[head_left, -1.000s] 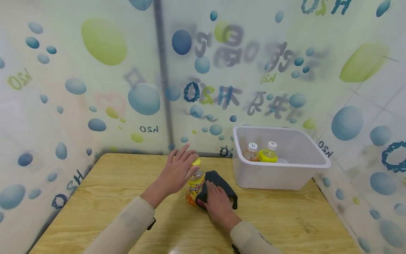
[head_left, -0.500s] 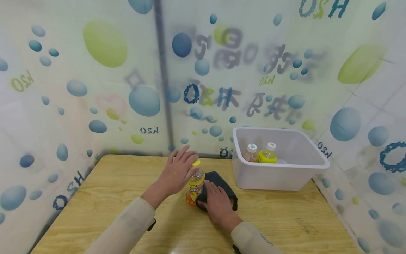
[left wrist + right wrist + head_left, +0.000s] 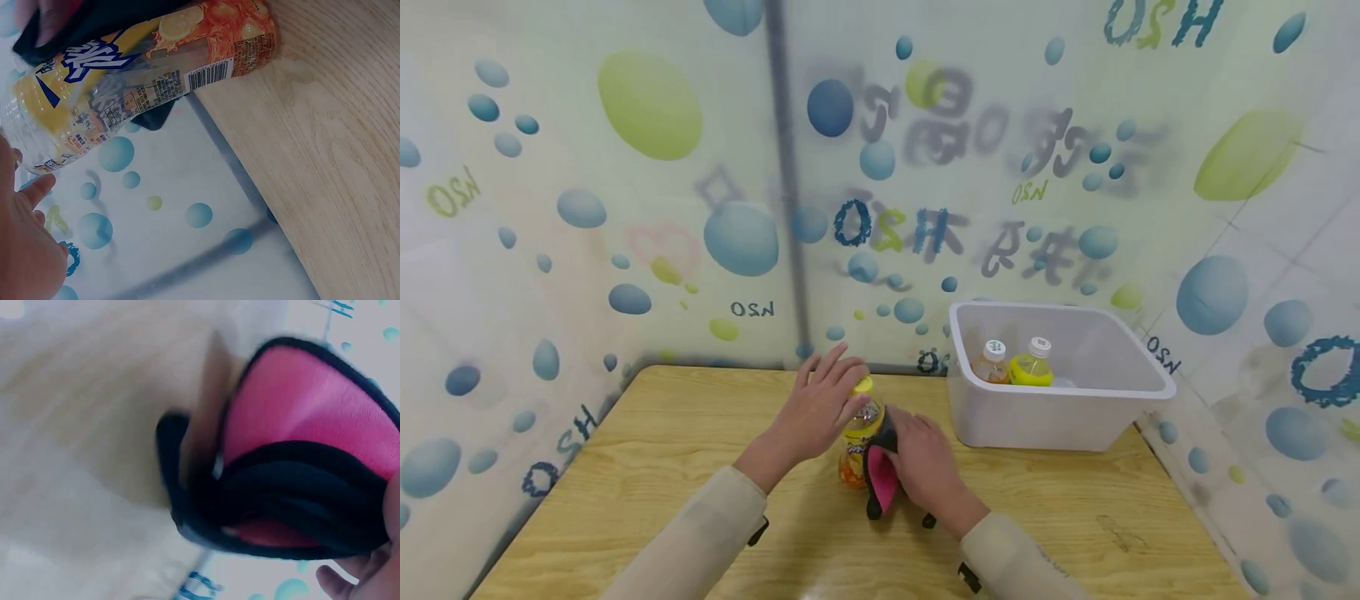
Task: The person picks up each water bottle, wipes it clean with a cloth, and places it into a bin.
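Observation:
A bottle of orange drink [image 3: 855,446] with a yellow cap and a fruit-printed label stands upright on the table. My left hand [image 3: 816,408] has its thumb and fingers at the cap [image 3: 864,384], pinching it from the left. In the left wrist view the bottle's label [image 3: 94,62] and barcode show close up. My right hand [image 3: 928,462] grips a folded black cloth piece with pink lining [image 3: 882,475] against the bottle's right side. Black edging and a fold around the bright pink inside [image 3: 312,400] fill the right wrist view; part of the cloth is hidden behind the hand.
A white plastic bin [image 3: 1037,417] stands at the back right of the wooden table [image 3: 722,400]. Two bottles stand in it, one with orange contents [image 3: 992,365] and one with a yellow label [image 3: 1032,367]. A bubble-printed curtain [image 3: 737,150] hangs behind the table.
My right hand has gone from lying flat on the black cloth to gripping it, lifting and turning it so its pink lining shows. The left hand and bottle stay in place.

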{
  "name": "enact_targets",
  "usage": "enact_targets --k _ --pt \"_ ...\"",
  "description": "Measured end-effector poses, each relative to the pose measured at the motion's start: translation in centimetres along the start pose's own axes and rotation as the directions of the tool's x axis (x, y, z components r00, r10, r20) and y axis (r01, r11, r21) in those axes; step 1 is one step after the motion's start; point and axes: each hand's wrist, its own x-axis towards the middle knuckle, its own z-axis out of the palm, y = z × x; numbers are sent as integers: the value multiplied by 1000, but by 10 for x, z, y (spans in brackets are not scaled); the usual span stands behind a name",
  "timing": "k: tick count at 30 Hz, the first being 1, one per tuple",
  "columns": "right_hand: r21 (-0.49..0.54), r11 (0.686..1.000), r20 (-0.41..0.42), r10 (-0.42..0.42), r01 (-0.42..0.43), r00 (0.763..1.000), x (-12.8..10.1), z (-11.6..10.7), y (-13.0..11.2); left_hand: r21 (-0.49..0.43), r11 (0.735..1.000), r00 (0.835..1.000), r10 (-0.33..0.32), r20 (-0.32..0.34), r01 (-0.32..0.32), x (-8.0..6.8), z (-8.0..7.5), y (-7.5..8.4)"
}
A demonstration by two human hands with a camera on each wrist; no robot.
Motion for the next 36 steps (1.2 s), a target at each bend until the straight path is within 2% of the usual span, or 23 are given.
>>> enact_targets --k 7,12,18,26,30,36 --pt "-36 998 -121 -63 59 991 4 -31 -4 6 1000 1000 -1 -8 1 -1 1 -1" --pt "-89 993 -162 -94 81 982 7 -45 -12 7 1000 1000 -3 -12 3 -1 2 -1" --pt "-194 976 -150 -131 100 980 7 -44 -19 7 1000 1000 -5 -14 5 -1 3 0" --pt "-302 950 -114 -123 83 986 8 -45 -24 9 1000 1000 -21 -12 21 -1 2 -1" --pt "-290 953 -103 -118 84 988 7 -43 -22 -6 1000 1000 -26 -7 26 -1 1 0" --pt "-187 981 -95 -72 53 993 3 -30 -10 -21 1000 1000 -16 -6 16 -1 0 2"
